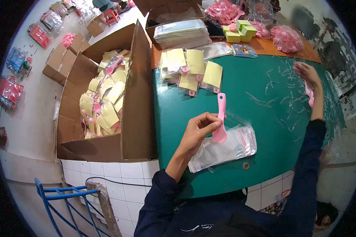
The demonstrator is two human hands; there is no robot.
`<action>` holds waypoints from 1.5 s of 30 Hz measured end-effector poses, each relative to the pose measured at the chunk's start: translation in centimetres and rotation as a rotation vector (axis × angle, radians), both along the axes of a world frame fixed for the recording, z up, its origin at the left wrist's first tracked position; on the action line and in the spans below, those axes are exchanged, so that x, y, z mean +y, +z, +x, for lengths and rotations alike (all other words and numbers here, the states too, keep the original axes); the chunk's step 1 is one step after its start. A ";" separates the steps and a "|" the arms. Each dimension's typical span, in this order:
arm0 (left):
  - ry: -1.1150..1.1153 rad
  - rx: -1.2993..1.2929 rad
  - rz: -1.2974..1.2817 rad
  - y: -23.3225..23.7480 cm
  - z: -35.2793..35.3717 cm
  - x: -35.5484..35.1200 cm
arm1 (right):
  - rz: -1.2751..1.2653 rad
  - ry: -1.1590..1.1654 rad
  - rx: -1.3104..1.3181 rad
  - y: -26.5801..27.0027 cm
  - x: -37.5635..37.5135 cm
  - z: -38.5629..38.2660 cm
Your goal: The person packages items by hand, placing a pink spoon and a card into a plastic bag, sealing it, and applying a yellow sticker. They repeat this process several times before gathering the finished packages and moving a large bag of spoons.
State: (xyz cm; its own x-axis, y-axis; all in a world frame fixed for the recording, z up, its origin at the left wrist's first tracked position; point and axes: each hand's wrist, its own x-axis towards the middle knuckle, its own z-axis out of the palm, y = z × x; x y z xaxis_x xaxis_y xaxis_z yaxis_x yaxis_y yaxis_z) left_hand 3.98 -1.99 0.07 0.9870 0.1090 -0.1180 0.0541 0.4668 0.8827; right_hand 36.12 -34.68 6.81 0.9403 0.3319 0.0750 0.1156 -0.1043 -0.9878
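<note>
My left hand grips a pink spoon between thumb and fingers, its handle with a hole pointing up and its bowl down. Right below it, a stack of clear plastic bags lies on the green table top. Off to the right, my right hand is raised over the table with fingers loosely stretched, and no object shows in them. Beside that wrist, partly hidden by it, is another pink piece, perhaps a spoon. Packed pink spoons with yellow cards lie in a group at the table's far left.
A large cardboard box full of similar packets stands left of the table. Clear plastic strips litter the right side. At the back are bag stacks, yellow-green boxes and bagged pink spoons. A blue metal frame stands lower left.
</note>
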 end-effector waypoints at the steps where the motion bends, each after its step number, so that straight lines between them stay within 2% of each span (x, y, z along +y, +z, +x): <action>1: -0.003 -0.007 0.003 0.0 0.0 0.0 | -0.675 -0.204 -0.149 0.0 -1.4 1.1; 2: -0.005 -0.015 0.008 0.1 0.1 0.2 | -1.345 -0.415 -0.300 -0.4 -4.4 3.3; 4: -0.009 -0.024 0.011 0.2 0.2 0.5 | -1.810 -0.550 -0.475 -1.2 -7.7 6.9; 6: -0.018 -0.027 0.006 0.1 0.1 0.3 | -1.421 -0.377 -0.498 -1.9 -9.1 9.2; 8: -0.042 -0.030 0.017 0.3 0.3 0.4 | -1.220 -0.504 -1.050 -2.3 -5.4 5.7; 9: -0.054 -0.043 0.033 0.3 0.4 0.4 | -0.905 -0.294 -0.611 0.1 0.4 0.1; 10: -0.067 -0.052 0.045 0.4 0.4 0.3 | -0.594 -0.245 -0.178 2.6 6.2 -5.6; 13: -0.084 -0.059 0.115 0.6 0.2 -0.3 | -0.785 -0.154 -0.651 0.7 12.3 -11.5; 15: -0.080 -0.052 0.138 0.8 0.1 -0.3 | -0.675 -0.020 -1.245 -0.6 14.6 -13.0; 17: -0.079 -0.045 0.121 0.8 0.0 -0.2 | -0.471 0.406 -0.426 1.3 15.9 -15.2; 20: -0.092 -0.037 0.179 0.4 0.1 -0.2 | -0.276 0.772 0.059 1.3 17.2 -15.9; 23: -0.130 -0.032 0.231 0.5 0.1 -0.1 | -0.329 0.880 -0.002 1.0 17.7 -16.6; 24: -0.084 -0.071 0.205 0.2 0.1 -0.1 | -0.229 0.814 0.006 0.5 17.6 -16.6; 26: 0.010 -0.152 0.152 -0.4 0.4 0.0 | -0.252 0.561 -0.128 1.4 17.1 -16.6; 29: 0.033 0.038 0.060 0.4 0.0 0.8 | -0.201 0.319 -0.208 3.2 16.7 -16.9; 31: 0.040 0.003 0.086 0.1 0.1 0.9 | -0.117 0.214 -0.261 3.1 16.7 -17.1; 34: 0.059 0.053 0.059 0.7 0.0 0.7 | -0.024 0.238 -0.286 3.0 17.0 -17.7; 39: 0.064 0.077 0.069 1.4 -0.1 0.6 | -0.114 0.307 -0.302 3.0 17.2 -18.3; 45: 0.009 -0.016 0.120 0.4 0.2 0.3 | -0.167 0.442 -0.225 2.6 17.7 -18.5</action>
